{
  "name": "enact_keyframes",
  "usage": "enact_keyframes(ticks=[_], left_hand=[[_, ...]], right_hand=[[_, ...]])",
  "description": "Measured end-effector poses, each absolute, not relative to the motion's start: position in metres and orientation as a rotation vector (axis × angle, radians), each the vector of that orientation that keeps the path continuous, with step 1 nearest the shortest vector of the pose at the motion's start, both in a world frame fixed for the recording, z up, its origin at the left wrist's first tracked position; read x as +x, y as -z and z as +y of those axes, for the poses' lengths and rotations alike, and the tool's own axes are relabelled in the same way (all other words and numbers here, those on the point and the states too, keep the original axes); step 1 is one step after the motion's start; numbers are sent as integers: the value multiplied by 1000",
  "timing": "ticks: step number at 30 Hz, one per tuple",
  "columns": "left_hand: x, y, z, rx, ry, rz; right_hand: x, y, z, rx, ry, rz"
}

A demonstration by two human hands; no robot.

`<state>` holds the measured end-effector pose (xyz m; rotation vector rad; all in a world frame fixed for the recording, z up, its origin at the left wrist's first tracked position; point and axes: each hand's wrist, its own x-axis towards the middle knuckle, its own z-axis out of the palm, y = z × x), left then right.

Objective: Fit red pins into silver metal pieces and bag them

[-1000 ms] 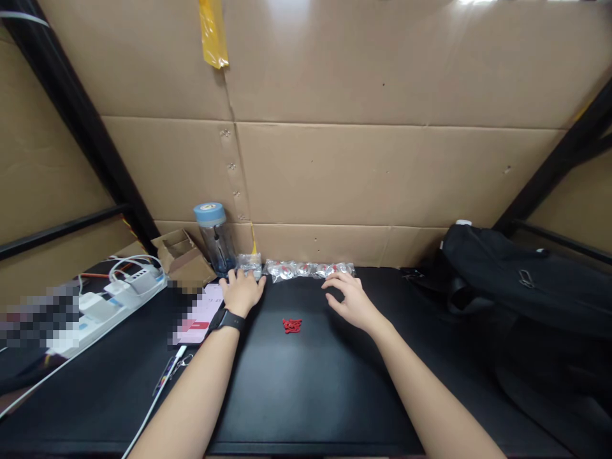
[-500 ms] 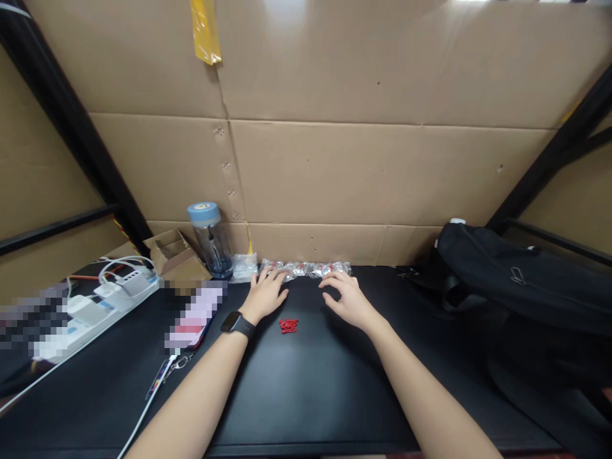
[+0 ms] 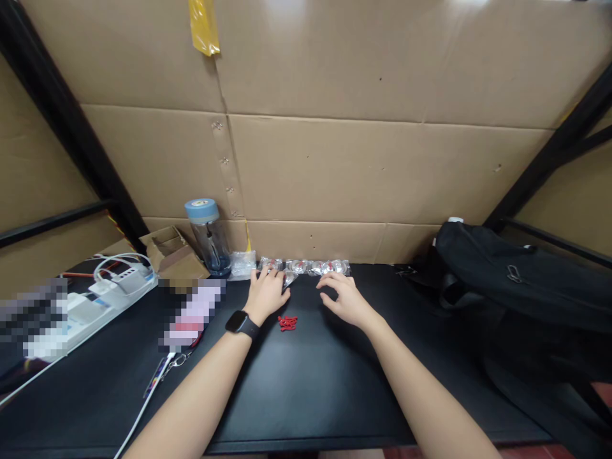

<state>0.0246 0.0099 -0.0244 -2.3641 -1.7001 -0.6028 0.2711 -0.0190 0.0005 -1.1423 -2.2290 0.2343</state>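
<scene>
My left hand (image 3: 266,294), with a black watch (image 3: 241,324) on its wrist, lies palm down with its fingers apart. Its fingertips are at a row of small clear packets (image 3: 299,266) holding round silvery things with red bits. One packet (image 3: 289,279) lies against its index finger, partly covered by the hand. My right hand (image 3: 345,298) is at the row's right end, fingers curved and thumb apart, with nothing visible between them. A small pile of red pieces (image 3: 287,323) rests on the black table between the wrists.
At the back left stand a bottle with a blue lid (image 3: 208,236), an open cardboard box (image 3: 174,254) and a clear plastic packet (image 3: 243,264). A power strip (image 3: 115,293) and white cable (image 3: 138,417) lie left. A black bag (image 3: 521,299) fills the right side. Cardboard (image 3: 315,172) walls the back.
One packet now lies slightly nearer than the row, beside my left index finger, and a gap shows in the row. My right hand has barely moved. The view has shifted a little.
</scene>
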Motion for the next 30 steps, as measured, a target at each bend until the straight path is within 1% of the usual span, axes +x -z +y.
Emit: enact_keyframes(ticks=[6, 13, 16, 22, 27, 30], left_hand=[[26, 21, 11, -2350, 733, -1674], [31, 9, 0, -2510, 1080, -1703], [45, 7, -8, -2601, 1190, -1745], [56, 8, -14, -2628, 1451, -1885], [53, 12, -9, -2665, 1674, -1788], [52, 17, -5, -2710, 1740, -1776]], right_hand=[[270, 4, -17, -1107, -256, -2247], [266, 6, -17, -1050, -259, -2160], [265, 8, -15, -1069, -367, -2080], [270, 15, -9, -1120, -715, -1939], [272, 5, -11, -1093, -790, -1948], [274, 0, -9, -1075, -779, -1911]])
